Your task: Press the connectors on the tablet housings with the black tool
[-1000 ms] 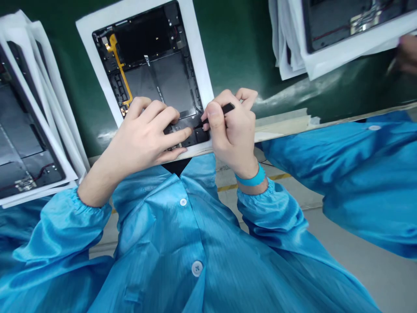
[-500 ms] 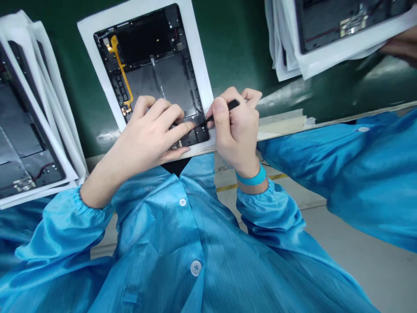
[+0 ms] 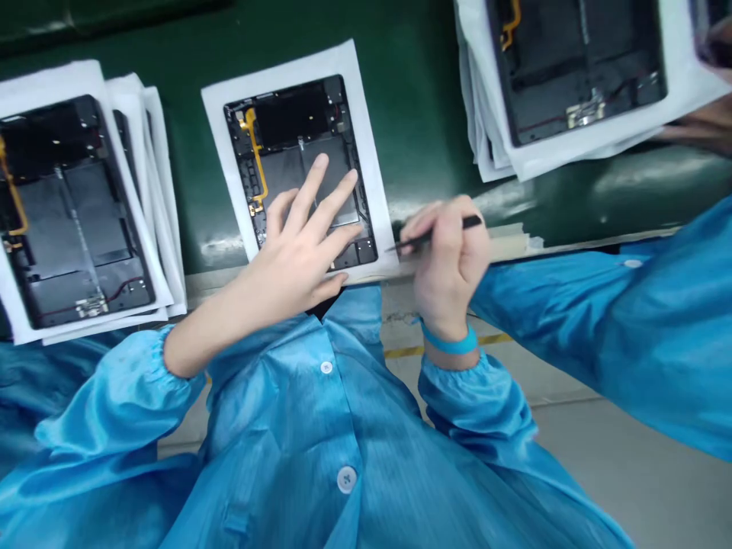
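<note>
An opened tablet housing (image 3: 280, 171) with a yellow flex cable (image 3: 257, 156) lies on a white sheet (image 3: 371, 164) near the table's front edge. My left hand (image 3: 309, 244) is over the housing's lower part with its fingers spread, hiding what lies beneath the palm. Right of the sheet, my right hand (image 3: 451, 259) grips thin black tweezers (image 3: 426, 235). Their tip points left, over the sheet's lower right edge and apart from the housing.
Stacks of similar housings between white sheets stand at the left (image 3: 163, 206) and upper right (image 3: 678, 61) of the green table (image 3: 412, 91). Another person's blue sleeve (image 3: 657, 313) is at the right, and a blurred hand (image 3: 703, 126) touches the right stack.
My left fingers have spread and lifted from the lower part of the housing. The right hand has drawn the tweezers away to the right. The camera view has shifted.
</note>
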`<state>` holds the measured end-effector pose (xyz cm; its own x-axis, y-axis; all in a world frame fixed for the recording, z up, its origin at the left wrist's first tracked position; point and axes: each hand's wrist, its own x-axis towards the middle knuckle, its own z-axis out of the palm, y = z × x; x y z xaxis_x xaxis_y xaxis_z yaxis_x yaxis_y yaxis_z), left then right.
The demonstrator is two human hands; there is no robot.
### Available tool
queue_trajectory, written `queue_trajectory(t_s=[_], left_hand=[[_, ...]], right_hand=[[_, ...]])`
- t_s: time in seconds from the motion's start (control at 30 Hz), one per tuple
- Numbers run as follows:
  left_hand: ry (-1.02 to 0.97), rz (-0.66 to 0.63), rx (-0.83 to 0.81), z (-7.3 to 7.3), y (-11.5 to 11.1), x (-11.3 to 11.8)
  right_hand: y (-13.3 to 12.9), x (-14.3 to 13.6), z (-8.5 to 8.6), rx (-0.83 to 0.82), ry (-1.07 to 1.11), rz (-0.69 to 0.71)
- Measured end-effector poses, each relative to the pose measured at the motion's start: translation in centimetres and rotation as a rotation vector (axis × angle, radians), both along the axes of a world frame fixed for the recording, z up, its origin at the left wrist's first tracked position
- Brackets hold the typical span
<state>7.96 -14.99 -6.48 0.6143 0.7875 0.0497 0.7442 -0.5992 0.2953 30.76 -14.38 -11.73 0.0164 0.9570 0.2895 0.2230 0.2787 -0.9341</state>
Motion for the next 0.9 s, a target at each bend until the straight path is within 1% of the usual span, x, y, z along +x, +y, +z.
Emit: queue_trajectory(t_s=[0.03,0.07,0.1,0.13,0.17,0.2,0.27,0.3,0.33,0.4,0.47,0.53,0.63,0.7,0.8,0.87,0.9], left_hand=[[-0.01,-0.005,-0.008,0.6,0.7,-0.7],[-0.018,-0.005,-0.014,1.1,2.0,-1.5],[-0.019,-0.002,-0.023,1.6,3.7,-2.5],[-0.01,0.014,-0.03,1.9,5.7,-3.6],[0.015,0.028,-0.041,2.0,8.1,-4.8],[0.067,0.048,-0.08,2.0,10.5,-6.1],[0.167,0.18,-0.127,1.8,14.7,-8.6],[0.208,0.244,-0.141,1.7,16.4,-9.7],[0.233,0.28,-0.166,1.6,17.7,-10.5],[0.27,0.319,-0.234,1.6,19.2,-11.3],[0.29,0.345,-0.31,2.0,19.7,-11.0],[0.313,0.389,-0.374,2.7,19.5,-10.0],[0.339,0.419,-0.474,4.2,18.4,-8.8],[0.295,0.41,-0.528,4.9,17.4,-8.6],[0.174,0.397,-0.549,5.3,15.5,-9.5],[0.088,0.387,-0.539,5.5,14.1,-10.8],[0.047,0.372,-0.537,5.9,13.4,-11.7]], right_hand=[[-0.6,0.0,0.4,0.023,0.155,-0.038],[-1.4,-0.1,0.8,0.023,0.299,-0.057],[-2.3,-0.2,1.2,-0.027,0.406,-0.031],[-3.2,-0.3,1.5,-0.109,0.476,0.022],[-4.3,-0.6,1.7,-0.243,0.523,0.076],[-5.4,-0.9,1.8,-0.343,0.575,0.13],[-7.5,-1.8,1.5,-0.51,0.62,0.277],[-8.3,-2.4,1.2,-0.58,0.613,0.324],[-9.1,-3.1,0.8,-0.634,0.592,0.348],[-10.1,-4.3,0.1,-0.707,0.532,0.367],[-10.5,-5.2,-0.3,-0.759,0.509,0.366],[-10.5,-5.7,-0.4,-0.816,0.552,0.351],[-10.3,-6.0,-0.4,-0.867,0.658,0.31],[-10.2,-5.9,-0.5,-0.851,0.696,0.257],[-10.4,-5.6,-0.7,-0.791,0.676,0.174],[-10.7,-5.5,-0.6,-0.764,0.629,0.148],[-11.0,-5.6,-0.4,-0.757,0.606,0.149]])
